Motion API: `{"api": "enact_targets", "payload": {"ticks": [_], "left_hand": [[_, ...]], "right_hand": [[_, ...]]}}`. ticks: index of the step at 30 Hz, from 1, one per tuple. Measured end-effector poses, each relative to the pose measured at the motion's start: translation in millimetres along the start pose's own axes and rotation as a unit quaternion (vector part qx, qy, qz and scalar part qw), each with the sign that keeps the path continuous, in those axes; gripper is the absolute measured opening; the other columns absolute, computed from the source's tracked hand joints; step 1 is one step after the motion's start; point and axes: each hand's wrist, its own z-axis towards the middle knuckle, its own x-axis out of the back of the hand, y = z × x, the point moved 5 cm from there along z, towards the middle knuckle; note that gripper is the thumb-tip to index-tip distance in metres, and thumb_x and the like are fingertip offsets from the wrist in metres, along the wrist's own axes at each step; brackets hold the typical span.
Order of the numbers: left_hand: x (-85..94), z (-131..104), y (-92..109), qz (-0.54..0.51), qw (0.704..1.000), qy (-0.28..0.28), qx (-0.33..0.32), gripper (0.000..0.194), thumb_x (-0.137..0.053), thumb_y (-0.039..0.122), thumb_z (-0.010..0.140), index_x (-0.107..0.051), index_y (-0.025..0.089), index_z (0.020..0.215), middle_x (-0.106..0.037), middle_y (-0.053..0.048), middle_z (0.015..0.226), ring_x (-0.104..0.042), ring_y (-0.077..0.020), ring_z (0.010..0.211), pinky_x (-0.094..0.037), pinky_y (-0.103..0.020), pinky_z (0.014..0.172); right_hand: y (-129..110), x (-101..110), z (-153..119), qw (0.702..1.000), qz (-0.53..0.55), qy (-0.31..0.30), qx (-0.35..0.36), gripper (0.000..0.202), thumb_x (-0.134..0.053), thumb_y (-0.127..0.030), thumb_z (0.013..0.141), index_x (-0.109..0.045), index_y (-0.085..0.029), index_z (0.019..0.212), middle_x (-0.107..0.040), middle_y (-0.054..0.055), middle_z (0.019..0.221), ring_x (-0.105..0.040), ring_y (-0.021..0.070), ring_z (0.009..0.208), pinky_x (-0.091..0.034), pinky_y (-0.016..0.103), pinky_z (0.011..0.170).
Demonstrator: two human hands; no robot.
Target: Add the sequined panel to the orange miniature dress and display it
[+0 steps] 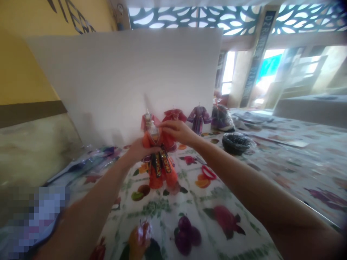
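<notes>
A small orange doll outfit, with beaded dark trim down its front, stands over a clear bottle-like form whose neck shows at the collar. My left hand is closed around the outfit's side, its thumb across the waist. At the other shoulder my right hand has its fingers drawn together on the cloth near the neck; blur hides exactly what the fingertips pinch. Behind stand more little garments: a pink one, a red one and a purple dress.
Red-handled scissors lie right of the outfit on the fruit-print tablecloth. Farther right are a dark round basket in plastic and a filled plastic bag. A white board rises behind. Plastic-wrapped cloth lies at left.
</notes>
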Motion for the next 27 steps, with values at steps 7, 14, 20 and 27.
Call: {"api": "enact_targets", "payload": {"ticks": [7,14,20,27], "left_hand": [[2.6,2.4,-9.3,-0.014,1.000,-0.014,0.011,0.059,-0.087,0.044,0.064,-0.073,0.017,0.114,-0.077,-0.010,0.106,-0.071,-0.0316,0.101,-0.055,-0.044,0.092],[2.7,3.3,-8.6,-0.011,1.000,-0.015,0.007,0.055,-0.087,0.041,0.064,-0.074,0.018,0.113,-0.077,-0.009,0.103,-0.071,-0.0306,0.098,-0.056,-0.044,0.089],[1.4,2.1,-7.4,-0.022,0.999,-0.012,0.020,0.054,-0.087,0.040,0.065,-0.074,0.019,0.112,-0.077,-0.008,0.099,-0.072,-0.0291,0.093,-0.058,-0.041,0.082],[2.4,2.6,-7.1,-0.016,1.000,-0.011,0.013,0.057,-0.087,0.041,0.064,-0.074,0.018,0.114,-0.077,-0.009,0.103,-0.072,-0.0306,0.098,-0.057,-0.043,0.087]], "right_hand": [[11.8,-12.5,-16.1,0.994,0.061,-0.086,-0.016,0.043,-0.063,-0.024,0.080,-0.061,-0.015,0.123,-0.068,0.006,0.103,-0.062,0.0187,0.087,-0.052,0.032,0.075],[21.9,-27.2,-18.3,0.981,0.135,-0.108,-0.088,0.027,-0.064,-0.029,0.078,-0.061,-0.016,0.102,-0.061,0.001,0.081,-0.055,0.0136,0.068,-0.046,0.026,0.058],[24.9,-31.9,-16.6,0.972,0.176,-0.100,-0.122,0.017,-0.062,-0.026,0.077,-0.059,-0.017,0.091,-0.058,-0.002,0.073,-0.052,0.0110,0.061,-0.041,0.024,0.053],[20.6,-26.3,-15.6,0.973,0.166,-0.101,-0.122,0.010,-0.060,-0.020,0.076,-0.061,-0.017,0.085,-0.057,-0.003,0.069,-0.052,0.0125,0.062,-0.041,0.026,0.056]]}}
